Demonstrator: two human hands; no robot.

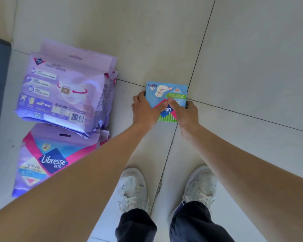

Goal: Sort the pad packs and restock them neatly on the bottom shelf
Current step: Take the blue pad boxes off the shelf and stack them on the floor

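we hold small blue-and-green plastic pad pack (pixel 166 92) two-handed, left hand (pixel 143 110) curled round its left edge, right hand (pixel 184 110) pinching right edge thumb on top, pack over pale tiled floor (pixel 252 58), large purple plastic pad packs (pixel 65 88) stacked at our left

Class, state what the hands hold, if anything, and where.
Both grip the small blue pack: left hand on its left edge, right hand on its right edge.

Left hand (pixel 143 110) and right hand (pixel 184 112) are bare, forearms likewise. White lace-up trainers are worn, lower centre: left trainer (pixel 133 189), right trainer (pixel 200 186), small blue accents noted on each. Dark navy trouser legs (pixel 136 226) are seen at the bottom edge, reaching the trainer tops
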